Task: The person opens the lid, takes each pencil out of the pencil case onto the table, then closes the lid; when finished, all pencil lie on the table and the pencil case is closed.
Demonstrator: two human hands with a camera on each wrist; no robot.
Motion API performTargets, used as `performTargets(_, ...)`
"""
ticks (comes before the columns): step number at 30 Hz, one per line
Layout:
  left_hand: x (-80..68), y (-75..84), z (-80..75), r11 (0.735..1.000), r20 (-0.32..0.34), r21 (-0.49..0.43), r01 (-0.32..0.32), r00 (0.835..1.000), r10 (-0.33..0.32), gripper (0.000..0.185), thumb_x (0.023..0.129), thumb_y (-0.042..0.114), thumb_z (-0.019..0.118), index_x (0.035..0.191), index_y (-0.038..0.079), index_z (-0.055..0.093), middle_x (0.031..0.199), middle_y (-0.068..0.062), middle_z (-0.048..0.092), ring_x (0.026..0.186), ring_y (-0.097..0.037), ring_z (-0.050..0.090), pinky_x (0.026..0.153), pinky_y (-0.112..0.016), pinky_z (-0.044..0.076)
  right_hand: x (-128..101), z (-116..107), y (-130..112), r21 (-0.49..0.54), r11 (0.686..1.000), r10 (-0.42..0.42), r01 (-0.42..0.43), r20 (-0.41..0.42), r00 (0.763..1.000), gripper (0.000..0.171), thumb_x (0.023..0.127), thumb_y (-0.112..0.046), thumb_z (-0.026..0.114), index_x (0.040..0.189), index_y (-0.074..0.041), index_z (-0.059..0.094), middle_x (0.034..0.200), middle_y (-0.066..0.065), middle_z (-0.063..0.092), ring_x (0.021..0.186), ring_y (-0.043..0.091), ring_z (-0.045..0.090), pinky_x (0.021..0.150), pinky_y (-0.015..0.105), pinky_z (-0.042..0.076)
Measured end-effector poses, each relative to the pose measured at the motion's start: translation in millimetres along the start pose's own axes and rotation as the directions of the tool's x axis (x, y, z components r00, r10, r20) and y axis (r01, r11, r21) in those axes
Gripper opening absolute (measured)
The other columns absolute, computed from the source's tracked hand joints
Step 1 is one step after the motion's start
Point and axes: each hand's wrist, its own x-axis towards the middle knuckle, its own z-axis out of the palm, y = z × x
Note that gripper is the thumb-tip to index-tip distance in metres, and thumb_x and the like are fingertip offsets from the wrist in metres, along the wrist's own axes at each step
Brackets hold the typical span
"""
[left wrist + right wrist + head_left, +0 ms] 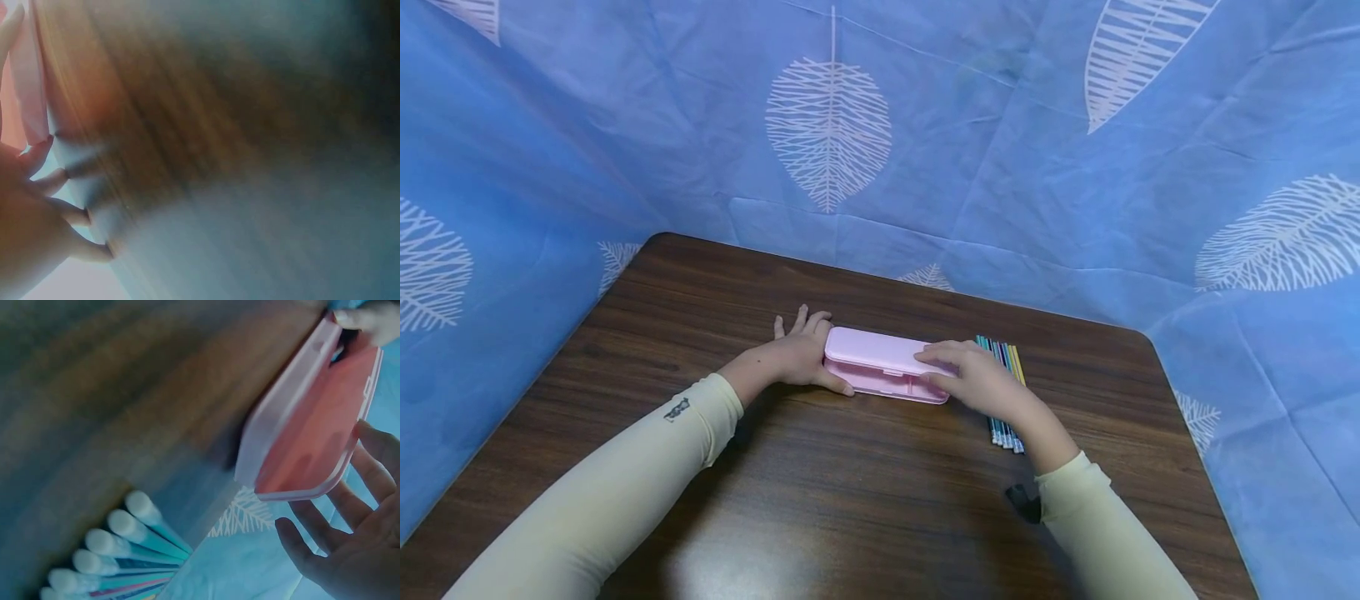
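Both hands are on the pink pencil case (883,367), which lies flat on the brown table (820,500) in front of me, its long side toward me. My left hand (801,354) braces the left end: the thumb runs along the near lower edge and the other fingers spread out nearly straight behind it, so the box cannot slide while I work the other end. My right hand (973,379) covers the right end, fingers laid over the lid and thumb tucked at the front seam. The right wrist view shows the lid lifted a little off the tray, with my fingers (350,544) loosely bent beside the rim rather than clamped on it. The left wrist view is too blurred to add much beyond the pink edge by my palm. Just to the right of the case, partly under my right wrist, a row of coloured pencils (1003,392) lies side by side, within easy reach.
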Motion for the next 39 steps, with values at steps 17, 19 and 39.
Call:
performTargets(17, 0.4, 2.7, -1.7, 0.999, 0.045, 0.034, 0.002, 0.999, -0.004, 0.134, 0.079, 0.084, 0.073, 0.168, 0.001, 0.016, 0.181, -0.018, 0.003, 0.167, -0.05, -0.01, 0.125, -0.083, -0.003, -13.4, 38.7, -17.9, -0.333, 0.941, -0.094, 0.056, -0.098, 0.991, 0.042, 0.105, -0.019, 0.07, 0.147, -0.019, 0.067, 0.152, 0.016, 0.063, 0.14, 0.043, 0.059, 0.115, 0.059, 0.05)
performTargets(19, 1.4, 0.6, 0.0, 0.999, 0.041, 0.04, -0.001, 0.999, -0.001, 0.136, 0.077, 0.086, 0.072, 0.168, 0.001, 0.017, 0.181, -0.017, 0.004, 0.167, -0.05, -0.01, 0.124, -0.084, -0.003, -13.5, 40.2, -19.5, -0.347, 0.937, -0.087, 0.048, -0.099, 0.991, 0.042, 0.105, -0.019, 0.07, 0.147, -0.019, 0.067, 0.153, 0.016, 0.063, 0.141, 0.043, 0.059, 0.117, 0.06, 0.049)
performTargets(39, 11.1, -8.6, 1.1, 0.999, 0.049, 0.008, 0.037, 0.998, -0.037, 0.139, 0.077, 0.1, 0.054, 0.171, 0.004, 0.018, 0.183, -0.013, 0.001, 0.167, -0.048, -0.011, 0.127, -0.08, -0.005, -10.8, 39.8, -25.4, -0.396, 0.917, -0.091, 0.047, -0.093, 0.991, 0.043, 0.104, -0.021, 0.071, 0.147, -0.02, 0.067, 0.152, 0.016, 0.064, 0.141, 0.041, 0.06, 0.122, 0.061, 0.044)
